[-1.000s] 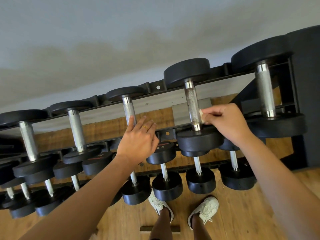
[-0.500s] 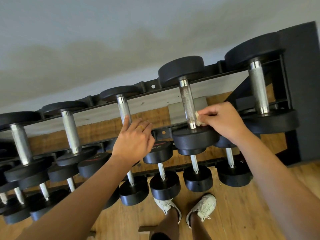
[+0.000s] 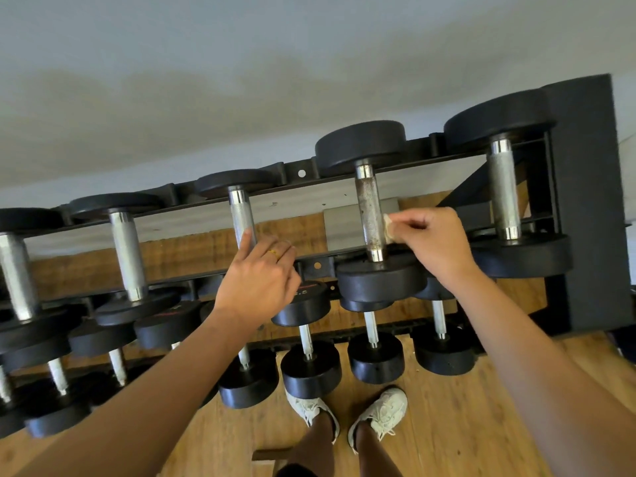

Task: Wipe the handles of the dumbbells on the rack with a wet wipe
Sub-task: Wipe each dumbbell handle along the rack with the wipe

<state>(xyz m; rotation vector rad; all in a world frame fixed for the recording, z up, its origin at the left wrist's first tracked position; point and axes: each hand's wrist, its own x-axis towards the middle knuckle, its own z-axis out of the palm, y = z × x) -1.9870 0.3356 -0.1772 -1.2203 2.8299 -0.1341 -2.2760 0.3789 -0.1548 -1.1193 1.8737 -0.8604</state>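
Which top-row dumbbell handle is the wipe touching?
The dull, tarnished handle, second from the right in the top row. The right hand pinches the wet wipe against its right side. The other handles look bright.

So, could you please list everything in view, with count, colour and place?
Rack: one, black, spanning the view.
Top-tier dumbbells: five, black heads, silver handles, upper row.
Lower dumbbells: several, black, smaller, lower rows; count unclear.
Wet wipe: one, off-white, against the tarnished handle, fourth from the left.
Floor: one, brown wood, underfoot.
Wall: one, pale grey, behind the rack.
Shoes: two, off-white, on the floor.
Left hand: one, resting on the third top-tier handle.
Right hand: one, pinching the wet wipe.
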